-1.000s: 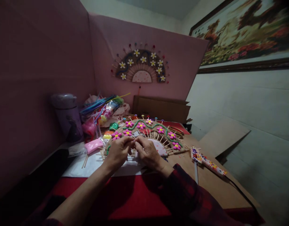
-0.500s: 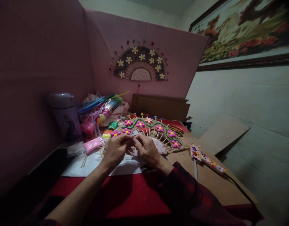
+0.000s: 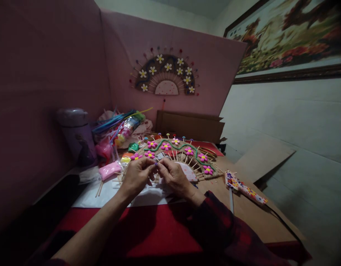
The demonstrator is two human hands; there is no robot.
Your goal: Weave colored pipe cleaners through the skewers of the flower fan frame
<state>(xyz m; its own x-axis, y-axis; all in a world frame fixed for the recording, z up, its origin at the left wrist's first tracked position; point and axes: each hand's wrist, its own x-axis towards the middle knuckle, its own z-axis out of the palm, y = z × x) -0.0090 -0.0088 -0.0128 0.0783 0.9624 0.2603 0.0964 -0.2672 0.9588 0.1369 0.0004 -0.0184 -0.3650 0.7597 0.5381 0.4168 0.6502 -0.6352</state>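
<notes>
My left hand [image 3: 137, 176] and my right hand [image 3: 175, 176] meet in front of the craft fan, fingertips pinched together. Between them shows a small purple piece [image 3: 156, 163], perhaps modelling clay; the fingers hide most of it. Just behind lies the twine-covered fan [image 3: 182, 152], with pink flowers, a green wavy cord and thin sticks tipped with coloured beads. Its pale spotted half-round base [image 3: 188, 172] is partly covered by my right hand. Left of my left hand is a pink clay packet [image 3: 109, 170].
At right a flower-patterned glue gun [image 3: 246, 188] lies on cardboard, its cable trailing off the edge. A purple flask [image 3: 77, 138] stands at left, near bagged craft supplies [image 3: 126, 129]. A finished-looking fan [image 3: 165, 74] hangs on the pink panel. Loose sticks [image 3: 99, 188] lie on white paper.
The fingertips have shifted very slightly around the small purple piece, which shows a little more. Both hands stay in the same place; nothing else has moved.
</notes>
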